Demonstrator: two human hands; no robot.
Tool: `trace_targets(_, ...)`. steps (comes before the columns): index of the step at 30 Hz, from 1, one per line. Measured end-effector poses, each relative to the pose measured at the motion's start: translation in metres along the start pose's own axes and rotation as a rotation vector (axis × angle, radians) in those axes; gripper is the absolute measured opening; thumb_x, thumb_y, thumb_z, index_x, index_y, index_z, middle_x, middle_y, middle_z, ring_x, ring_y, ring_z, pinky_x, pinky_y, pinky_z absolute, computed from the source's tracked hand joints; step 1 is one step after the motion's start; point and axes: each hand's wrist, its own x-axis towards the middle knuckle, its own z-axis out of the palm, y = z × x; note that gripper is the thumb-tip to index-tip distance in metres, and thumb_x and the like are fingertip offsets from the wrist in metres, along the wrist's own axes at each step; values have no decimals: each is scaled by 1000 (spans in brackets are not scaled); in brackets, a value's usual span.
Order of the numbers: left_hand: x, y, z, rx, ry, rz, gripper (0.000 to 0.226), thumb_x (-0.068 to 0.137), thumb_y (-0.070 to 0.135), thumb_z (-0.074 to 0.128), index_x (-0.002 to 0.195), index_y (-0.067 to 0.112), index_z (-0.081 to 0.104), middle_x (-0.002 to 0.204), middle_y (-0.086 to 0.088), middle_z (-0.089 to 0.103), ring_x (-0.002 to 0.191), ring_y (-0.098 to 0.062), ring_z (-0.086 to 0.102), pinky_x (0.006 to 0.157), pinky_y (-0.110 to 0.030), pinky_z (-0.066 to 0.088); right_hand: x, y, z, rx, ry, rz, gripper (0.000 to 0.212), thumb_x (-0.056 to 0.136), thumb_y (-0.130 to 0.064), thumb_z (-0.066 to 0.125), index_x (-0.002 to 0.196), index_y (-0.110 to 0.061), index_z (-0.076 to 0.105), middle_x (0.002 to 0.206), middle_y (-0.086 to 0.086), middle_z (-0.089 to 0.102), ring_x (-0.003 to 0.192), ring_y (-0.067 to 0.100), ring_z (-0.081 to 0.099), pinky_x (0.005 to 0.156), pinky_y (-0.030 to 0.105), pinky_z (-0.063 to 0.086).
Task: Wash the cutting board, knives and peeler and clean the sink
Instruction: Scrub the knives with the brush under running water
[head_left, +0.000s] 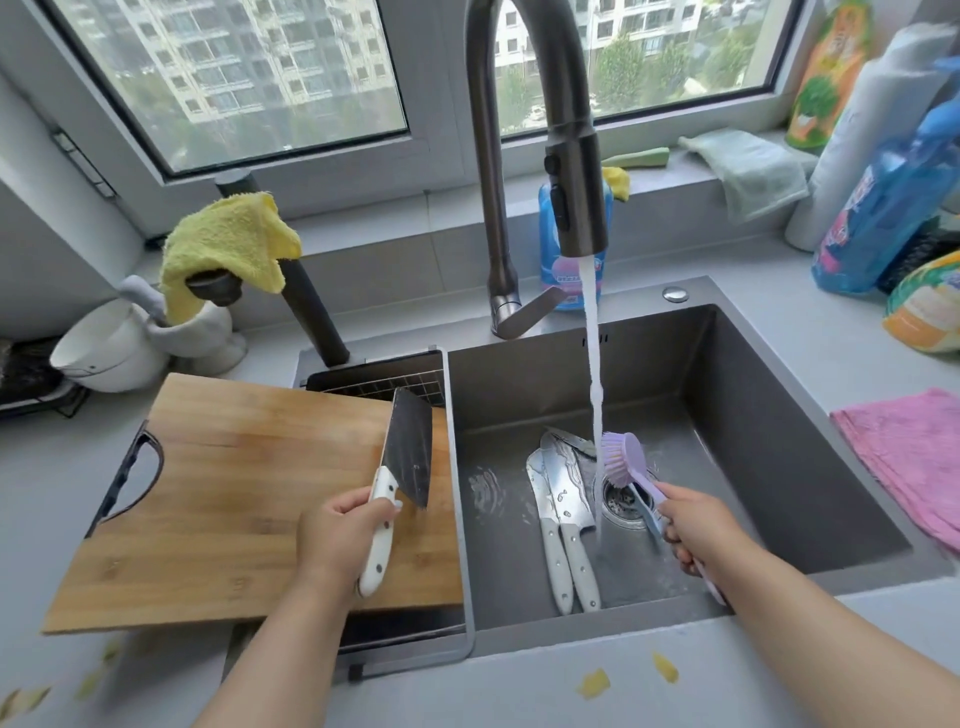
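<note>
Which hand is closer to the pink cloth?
The right hand. It holds the purple brush over the sink, nearer the pink cloth. The left hand holds the cleaver over the cutting board, farther away.

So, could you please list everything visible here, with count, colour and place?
cleaver: 1, dark blade, white handle, over the board
cutting board: 1, wooden, left of basin
knives: at least 2, white handles, in the sink
sink: 1, grey
brush: 1, lilac, under the water
faucet: 1, dark metal, running
yellow cloth: 1, back left
pink cloth: 1, right counter
blue bottles: 2, behind the faucet and right
left hand: grip on the cleaver
right hand: grip on the brush
</note>
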Motion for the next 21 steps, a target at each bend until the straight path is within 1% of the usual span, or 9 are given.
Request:
trace_targets(3,6,-9,8,-21,-10,-18,19,75,8,76,91,19,74,82,-7,70,72,-27,62,53,-29,46,0,-1,0,-11,4,-4,42,92,-6,39,114,-33,63,53,3,37,32,11,25,42,13,22)
trace_targets(6,14,-16,14,50,6,-3,20,77,13,77,97,17,74,83,-4,72,74,-25,65,58,-30,49,0,0,-1,7,0,3,42,94,-7,39,119,-29,64,53,3,37,33,11,25,40,12,21)
trace_targets(10,22,-27,15,428,22,110,17,81,25,74,98,20,74,80,5,72,73,-16,67,58,-25,48,0,-1,0,-1,-10,22,43,94,-8,39,123,-29,62,53,3,37,32,11,26,40,11,21)
trace_targets(12,23,-27,16,619,27,121,12,82,28,71,92,22,74,74,6,70,70,-16,66,59,-28,51,0,-1,0,-7,-14,29,41,95,-9,39,123,-30,61,53,3,38,32,11,26,40,11,21)
trace_targets(14,22,-21,20,721,73,144,14,85,26,65,90,17,74,68,4,67,66,-17,62,60,-31,52,-1,-2,0,-4,-19,25,40,96,-10,40,121,-32,61,53,3,37,33,11,26,38,11,21)
trace_targets(16,18,-7,28,678,167,229,20,90,22,59,102,15,73,71,4,63,63,-14,57,51,-26,42,-1,-3,0,-6,-27,28,40,96,-10,39,121,-33,60,54,4,37,34,11,26,38,12,20)
trace_targets(18,10,13,44,572,202,371,22,92,20,55,109,16,69,86,3,65,74,-14,58,54,-22,38,0,-3,1,-14,-40,40,42,95,-9,38,122,-33,59,53,3,37,34,12,26,39,12,20)
trace_targets(19,8,22,56,529,164,423,20,92,20,54,107,19,68,91,3,65,80,-14,58,58,-23,42,1,-3,2,-19,-48,42,43,94,-9,38,123,-34,59,53,3,37,34,12,25,39,12,19)
trace_targets(21,4,34,87,511,0,435,14,93,21,53,95,24,66,89,6,65,84,-14,60,68,-28,49,3,-4,1,-29,-65,38,44,94,-10,38,123,-36,59,54,3,37,36,12,25,40,13,19)
